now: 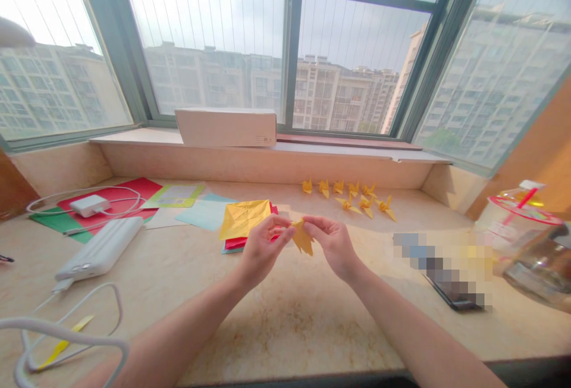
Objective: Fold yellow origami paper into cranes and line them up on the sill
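Folded yellow origami paper [302, 239] is pinched between your hands, held up over the bench [285, 340]. Your left hand [263, 251] and right hand [332, 246] face each other, the fingers [312, 225] of each closed on the paper near its top, almost meeting. Beyond them, a group of yellow paper cranes [364, 205] stands on the bench. Just left of your hands lies a stack of coloured sheets [243, 219] topped with yellow. Further left are a white power bank [99, 248] and a white charger [91, 205].
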{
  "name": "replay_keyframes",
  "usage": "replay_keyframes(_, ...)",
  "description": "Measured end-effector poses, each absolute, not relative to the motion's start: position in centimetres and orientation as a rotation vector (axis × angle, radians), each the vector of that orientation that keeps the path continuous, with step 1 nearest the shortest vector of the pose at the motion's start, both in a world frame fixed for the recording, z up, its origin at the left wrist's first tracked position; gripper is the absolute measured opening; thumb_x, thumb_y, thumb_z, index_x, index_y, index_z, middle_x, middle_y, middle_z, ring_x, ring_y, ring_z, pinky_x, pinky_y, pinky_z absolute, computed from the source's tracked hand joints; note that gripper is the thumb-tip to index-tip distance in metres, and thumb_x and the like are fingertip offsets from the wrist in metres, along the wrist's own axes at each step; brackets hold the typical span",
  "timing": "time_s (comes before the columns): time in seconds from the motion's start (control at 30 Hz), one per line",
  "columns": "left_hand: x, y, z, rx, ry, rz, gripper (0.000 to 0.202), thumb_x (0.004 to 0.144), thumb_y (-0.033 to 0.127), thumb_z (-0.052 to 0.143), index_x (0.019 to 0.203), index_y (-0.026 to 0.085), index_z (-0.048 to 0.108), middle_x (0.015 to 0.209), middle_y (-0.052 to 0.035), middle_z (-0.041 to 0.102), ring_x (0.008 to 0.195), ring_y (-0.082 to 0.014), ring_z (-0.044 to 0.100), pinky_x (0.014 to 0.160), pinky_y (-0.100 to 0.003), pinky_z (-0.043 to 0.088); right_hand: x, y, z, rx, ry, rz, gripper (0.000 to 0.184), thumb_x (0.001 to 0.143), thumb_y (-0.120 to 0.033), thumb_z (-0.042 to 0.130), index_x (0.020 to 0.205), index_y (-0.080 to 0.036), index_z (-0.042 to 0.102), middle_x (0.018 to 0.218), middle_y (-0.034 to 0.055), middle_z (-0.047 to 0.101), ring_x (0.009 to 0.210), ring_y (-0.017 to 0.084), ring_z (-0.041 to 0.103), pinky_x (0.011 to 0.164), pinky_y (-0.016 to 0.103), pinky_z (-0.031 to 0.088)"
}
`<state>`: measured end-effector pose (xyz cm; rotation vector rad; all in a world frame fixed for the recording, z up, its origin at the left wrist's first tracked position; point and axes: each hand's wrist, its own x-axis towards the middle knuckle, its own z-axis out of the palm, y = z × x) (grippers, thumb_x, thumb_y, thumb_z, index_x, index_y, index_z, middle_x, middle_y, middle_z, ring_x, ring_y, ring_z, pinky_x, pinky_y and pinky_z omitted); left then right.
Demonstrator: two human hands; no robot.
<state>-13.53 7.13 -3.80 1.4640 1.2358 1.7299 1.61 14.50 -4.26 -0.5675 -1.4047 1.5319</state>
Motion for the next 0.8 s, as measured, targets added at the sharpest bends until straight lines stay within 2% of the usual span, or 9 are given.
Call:
replay_keyframes(0.1, -13.7, 7.3, -3.8, 1.428, 1.251, 1.782, 0.021, 0.077, 0.034, 0.074, 0.083, 0.015, 0.066, 0.080, -0.0030, 0.069, 0.076, -0.0149, 0.066, 0.072, -0.026, 0.053, 1.6, 14.6, -4.4, -0.558, -1.380, 1.520, 0.035, 0.066, -0.040, 0.083, 0.094, -0.019, 0.075, 0.085, 0.0049, 0.077, 0.073, 0.017, 0.071, 0.074, 0.033, 0.057)
replay_keyframes(0.17, -13.8, 7.4, -4.0, 1.387, 1.229, 1.802, 0.024, 0.077, 0.033, 0.075, 0.092, 0.016, 0.067, 0.079, -0.0028, 0.071, 0.074, -0.0147, 0.066, 0.070, -0.025, 0.053, 1.6, 14.6, -4.4, -0.561, -1.376, 1.495, 0.033, 0.067, -0.039, 0.083, 0.092, -0.019, 0.074, 0.083, 0.0045, 0.077, 0.072, 0.017, 0.070, 0.071, 0.031, 0.057)
replay_keyframes(0.23, -13.7, 7.5, -4.1, 1.339, 1.218, 1.795, 0.029, 0.077, 0.033, 0.075, 0.099, 0.016, 0.068, 0.079, -0.0037, 0.073, 0.072, -0.0151, 0.067, 0.069, -0.026, 0.054, 1.6, 14.6, -4.4, -0.573, -1.383, 1.469, 0.030, 0.066, -0.039, 0.083, 0.085, -0.018, 0.073, 0.082, 0.0053, 0.077, 0.074, 0.018, 0.071, 0.072, 0.032, 0.057)
replay_keyframes(0.3, -13.6, 7.5, -4.1, 1.294, 1.240, 1.787, 0.028, 0.077, 0.033, 0.074, 0.097, 0.015, 0.071, 0.082, -0.0054, 0.075, 0.071, -0.0157, 0.068, 0.069, -0.027, 0.055, 1.6, 14.5, -4.4, -0.579, -1.410, 1.456, 0.030, 0.067, -0.041, 0.082, 0.084, -0.017, 0.073, 0.085, 0.0070, 0.077, 0.078, 0.020, 0.072, 0.077, 0.034, 0.057)
replay_keyframes(0.5, -13.5, 7.5, -3.8, 1.238, 1.254, 1.761, 0.025, 0.078, 0.035, 0.073, 0.088, 0.012, 0.071, 0.080, -0.0060, 0.074, 0.072, -0.0167, 0.070, 0.072, -0.029, 0.058, 1.8, 14.4, -4.7, -0.533, -1.673, 1.389, 0.046, 0.074, -0.041, 0.078, 0.113, -0.018, 0.069, 0.110, 0.0117, 0.074, 0.097, 0.026, 0.070, 0.086, 0.042, 0.056)
replay_keyframes(0.6, -13.6, 7.6, -3.9, 1.254, 1.249, 1.706, 0.030, 0.078, 0.037, 0.073, 0.093, 0.012, 0.068, 0.078, -0.0051, 0.073, 0.071, -0.0170, 0.070, 0.070, -0.030, 0.059, 2.1, 14.3, -4.6, -0.517, -1.775, 1.188, 0.032, 0.084, -0.038, 0.068, 0.111, -0.020, 0.072, 0.112, 0.0103, 0.072, 0.101, 0.025, 0.068, 0.092, 0.042, 0.053)
replay_keyframes(0.7, -13.6, 7.5, -3.9, 1.360, 1.314, 1.577, 0.034, 0.080, 0.040, 0.070, 0.100, 0.012, 0.067, 0.075, -0.0048, 0.073, 0.068, -0.0172, 0.071, 0.067, -0.028, 0.058, 2.4, 14.4, -4.4, -0.492, -1.888, 0.998, 0.023, 0.089, -0.033, 0.061, 0.105, -0.022, 0.075, 0.105, 0.0080, 0.074, 0.098, 0.023, 0.068, 0.090, 0.039, 0.052)
replay_keyframes(0.8, -13.5, 7.2, -3.7, 1.540, 1.422, 1.416, 0.030, 0.084, 0.041, 0.066, 0.090, 0.012, 0.069, 0.068, -0.0044, 0.071, 0.062, -0.0157, 0.069, 0.058, -0.023, 0.052, 2.6, 14.4, -4.4, -0.475, -1.958, 0.937, 0.022, 0.090, -0.030, 0.059, 0.103, -0.023, 0.075, 0.097, 0.0061, 0.075, 0.091, 0.021, 0.068, 0.085, 0.036, 0.053)
